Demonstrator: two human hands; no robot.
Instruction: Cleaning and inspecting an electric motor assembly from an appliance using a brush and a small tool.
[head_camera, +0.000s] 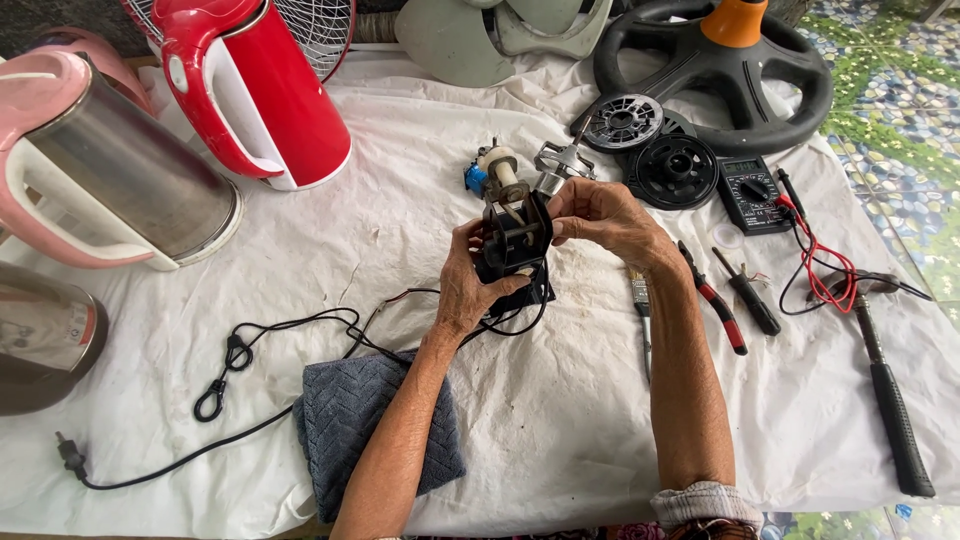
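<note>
Both hands hold a small black motor assembly above the middle of the cloth-covered bench.

Bench (560, 420), white cloth over it. Far left: red kettle (255, 90), pink kettle (100, 170). Far right: black steering-wheel-shaped part (715, 85). Near centre: grey towel (340, 420). Right: hammer (885, 390), multimeter (750, 192), red-handled pliers (715, 300). Motor assembly (515, 240) at centre, its black cord (240, 350) trailing near left. Left hand (470, 285): grip closed around the assembly's lower left side. Right hand (600, 215): fingertips pinched narrow on its upper right edge.
</note>
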